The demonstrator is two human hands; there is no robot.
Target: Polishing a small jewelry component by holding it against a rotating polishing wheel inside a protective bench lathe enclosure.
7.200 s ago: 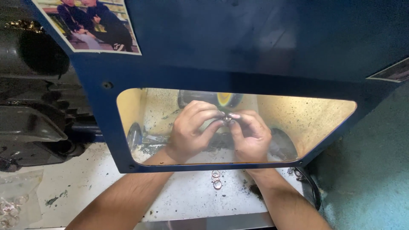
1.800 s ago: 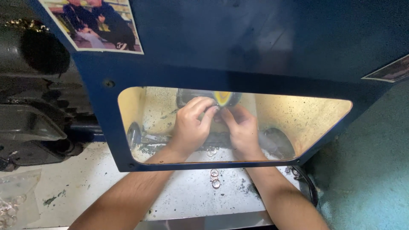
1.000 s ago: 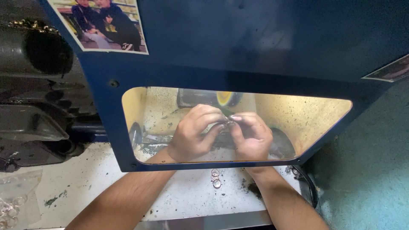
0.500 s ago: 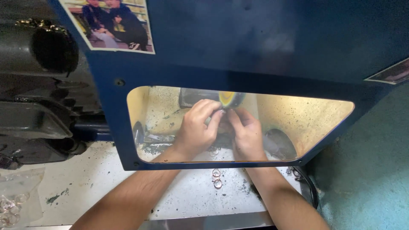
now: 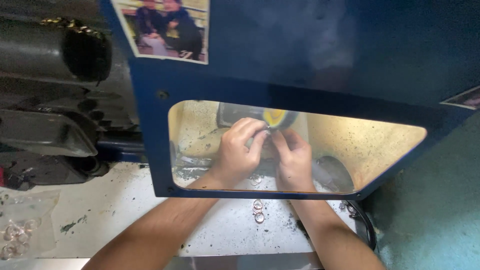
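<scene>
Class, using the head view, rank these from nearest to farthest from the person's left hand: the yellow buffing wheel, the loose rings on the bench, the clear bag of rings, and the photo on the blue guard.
From the left hand:
1. Yellow buffing wheel, just above the fingertips.
2. Loose rings, on the bench below the window.
3. Photo, upper left on the blue guard.
4. Clear bag of rings, far left on the bench.

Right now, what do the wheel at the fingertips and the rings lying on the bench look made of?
Wheel: looks like soft cloth or felt, matte yellow-green face; blurred, so uncertain. Rings: likely metal, with bright silvery glints. Both hands, left and right, pinch something too small to identify.
</scene>
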